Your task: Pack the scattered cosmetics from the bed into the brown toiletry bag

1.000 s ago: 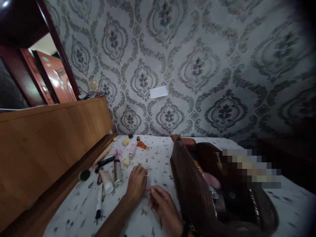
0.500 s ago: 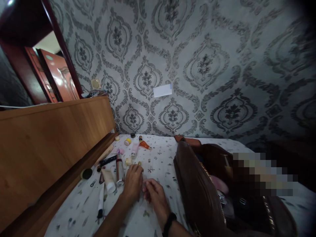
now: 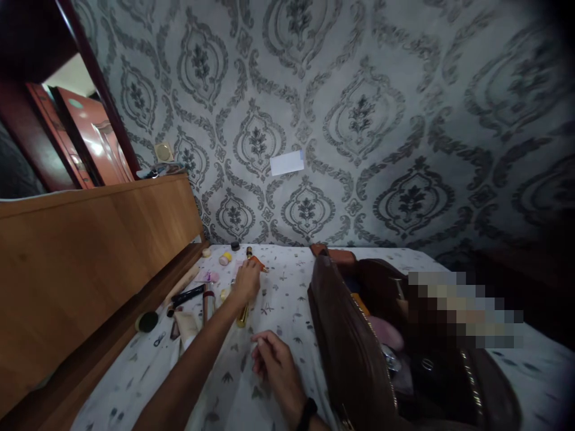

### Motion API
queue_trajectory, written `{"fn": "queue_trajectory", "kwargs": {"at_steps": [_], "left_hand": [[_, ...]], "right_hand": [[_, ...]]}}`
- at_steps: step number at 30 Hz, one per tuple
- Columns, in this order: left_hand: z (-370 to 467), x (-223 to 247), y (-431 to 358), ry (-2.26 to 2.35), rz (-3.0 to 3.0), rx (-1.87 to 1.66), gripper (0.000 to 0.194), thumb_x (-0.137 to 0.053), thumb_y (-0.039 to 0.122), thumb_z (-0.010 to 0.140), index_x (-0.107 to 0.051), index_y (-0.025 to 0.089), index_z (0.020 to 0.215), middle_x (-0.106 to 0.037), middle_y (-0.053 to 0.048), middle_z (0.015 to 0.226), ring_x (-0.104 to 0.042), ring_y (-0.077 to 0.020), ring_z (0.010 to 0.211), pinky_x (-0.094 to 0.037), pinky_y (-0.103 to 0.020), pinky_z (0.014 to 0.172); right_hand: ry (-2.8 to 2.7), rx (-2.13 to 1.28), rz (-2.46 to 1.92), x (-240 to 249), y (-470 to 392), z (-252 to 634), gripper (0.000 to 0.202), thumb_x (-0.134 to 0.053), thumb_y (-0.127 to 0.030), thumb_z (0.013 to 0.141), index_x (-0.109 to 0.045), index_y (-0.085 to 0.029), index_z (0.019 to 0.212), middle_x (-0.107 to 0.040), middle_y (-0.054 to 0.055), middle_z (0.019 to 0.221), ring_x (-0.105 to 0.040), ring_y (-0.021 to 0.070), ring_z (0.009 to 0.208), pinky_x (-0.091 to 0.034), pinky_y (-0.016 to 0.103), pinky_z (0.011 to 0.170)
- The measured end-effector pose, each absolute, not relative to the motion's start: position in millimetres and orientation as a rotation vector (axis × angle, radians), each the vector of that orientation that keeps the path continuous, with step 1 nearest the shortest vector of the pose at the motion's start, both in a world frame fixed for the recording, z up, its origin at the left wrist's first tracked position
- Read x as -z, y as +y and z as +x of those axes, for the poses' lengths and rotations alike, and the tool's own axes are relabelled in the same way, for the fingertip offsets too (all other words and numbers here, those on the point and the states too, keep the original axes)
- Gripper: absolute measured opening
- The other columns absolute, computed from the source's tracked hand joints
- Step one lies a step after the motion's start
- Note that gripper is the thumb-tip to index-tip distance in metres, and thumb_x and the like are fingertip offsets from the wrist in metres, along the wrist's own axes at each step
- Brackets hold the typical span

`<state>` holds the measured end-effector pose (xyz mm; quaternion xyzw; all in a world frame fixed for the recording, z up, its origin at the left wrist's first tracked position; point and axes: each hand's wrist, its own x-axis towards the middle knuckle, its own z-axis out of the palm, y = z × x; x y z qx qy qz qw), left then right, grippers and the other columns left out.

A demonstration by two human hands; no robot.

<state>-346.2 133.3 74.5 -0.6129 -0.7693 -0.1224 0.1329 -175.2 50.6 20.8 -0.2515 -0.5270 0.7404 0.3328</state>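
Note:
My left hand (image 3: 248,281) reaches forward over the patterned sheet, at the near end of an orange bottle (image 3: 257,261); its fingertips are hidden, so I cannot tell whether it grips the bottle. Just behind this hand, beside the wrist, lies a gold tube (image 3: 242,316). My right hand (image 3: 277,364) rests nearer to me with loosely curled, parted fingers and no visible object in it. Left of my forearm are a cream squeeze tube (image 3: 185,326), a silver cylinder with a dark red band (image 3: 208,306) and a black tube (image 3: 188,294).
An unzipped brown handbag (image 3: 330,329) stands at the right, with a pink item (image 3: 385,332) inside. A wooden board (image 3: 99,251) borders the sheet on the left. A yellow-lidded jar (image 3: 225,258) and a small black jar (image 3: 235,246) sit near the patterned wall (image 3: 305,209).
My left hand has moved forward to the orange bottle, and the gold tube now shows behind it. My right hand stays low in nearly the same spot. The view has shifted slightly.

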Motion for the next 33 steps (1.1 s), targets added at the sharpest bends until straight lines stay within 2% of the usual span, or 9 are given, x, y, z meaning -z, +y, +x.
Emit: {"fn": "queue_trajectory", "kwargs": {"at_steps": [7,12,15,19,22,27,30,33], "left_hand": [[-363.2,-69.3,180.4,-2.125,-1.881,0.054,0.025,-0.044,0.011,0.091,-0.061,0.017,0.109,-0.054,-0.015,0.129,-0.036,-0.0312,0.134,-0.031,-0.048,0.104],[-367.4,-72.1,181.8,-2.093,-1.960,-0.020,0.018,-0.048,0.015,0.090,-0.064,0.016,0.099,-0.064,-0.016,0.110,-0.052,-0.0298,0.115,-0.036,-0.043,0.097],[-371.4,-80.6,175.2,-2.099,-1.967,0.028,0.013,-0.052,0.017,0.088,-0.062,0.019,0.095,-0.066,-0.014,0.105,-0.055,-0.0295,0.111,-0.038,-0.041,0.093],[-379.8,-90.4,158.6,-2.189,-1.870,0.270,0.014,-0.046,0.022,0.089,-0.057,0.018,0.098,-0.066,-0.014,0.104,-0.059,-0.0291,0.102,-0.042,-0.040,0.086],[-385.6,-90.7,144.9,-2.273,-1.804,0.544,0.020,-0.044,0.035,0.088,-0.054,0.019,0.096,-0.067,-0.011,0.098,-0.063,-0.0279,0.092,-0.046,-0.037,0.078],[-385.1,-82.9,130.3,-2.343,-1.822,1.000,0.036,-0.049,0.053,0.074,-0.054,0.020,0.087,-0.068,-0.007,0.083,-0.066,-0.0242,0.079,-0.051,-0.033,0.067],[-380.5,-78.5,124.5,-2.379,-1.806,1.196,0.048,-0.051,0.062,0.067,-0.055,0.018,0.086,-0.066,-0.004,0.072,-0.063,-0.0214,0.063,-0.050,-0.031,0.054],[-378.1,-76.0,119.8,-2.409,-1.746,1.305,0.052,-0.050,0.068,0.067,-0.055,0.018,0.083,-0.060,-0.001,0.062,-0.058,-0.0189,0.055,-0.047,-0.029,0.048]], "right_hand": [[-1.454,-1.912,-0.649,-22.0,51.3,-172.2,0.056,-0.056,-0.074,0.071,-0.058,-0.018,0.079,-0.050,-0.004,0.050,-0.043,0.0104,0.044,-0.030,0.022,0.042],[-1.386,-1.956,-0.670,-21.6,48.1,-174.0,0.054,-0.054,-0.071,0.073,-0.056,-0.018,0.081,-0.049,-0.005,0.052,-0.043,0.0085,0.043,-0.031,0.020,0.042],[-1.369,-1.953,-0.670,-21.4,47.4,-176.3,0.049,-0.054,-0.067,0.074,-0.055,-0.018,0.079,-0.050,-0.005,0.056,-0.045,0.0081,0.042,-0.029,0.019,0.039],[-1.366,-1.950,-0.683,-23.5,47.7,-177.4,0.039,-0.053,-0.058,0.079,-0.053,-0.019,0.077,-0.051,-0.005,0.056,-0.045,0.0068,0.039,-0.027,0.018,0.037],[-1.365,-1.967,-0.692,-24.3,48.0,-178.0,0.033,-0.053,-0.052,0.081,-0.053,-0.019,0.075,-0.049,-0.006,0.054,-0.043,0.0063,0.038,-0.027,0.017,0.036],[-1.315,-2.017,-0.695,-23.8,47.5,-179.7,0.025,-0.055,-0.043,0.083,-0.051,-0.020,0.075,-0.047,-0.008,0.052,-0.040,0.0053,0.035,-0.027,0.016,0.034],[-1.308,-2.032,-0.715,-26.1,47.5,-178.9,0.016,-0.053,-0.032,0.085,-0.051,-0.019,0.076,-0.046,-0.008,0.051,-0.040,0.0050,0.035,-0.026,0.015,0.033],[-1.327,-2.027,-0.749,-30.8,47.8,-176.5,0.013,-0.050,-0.023,0.086,-0.050,-0.020,0.074,-0.046,-0.008,0.051,-0.040,0.0055,0.034,-0.026,0.016,0.033]]}}
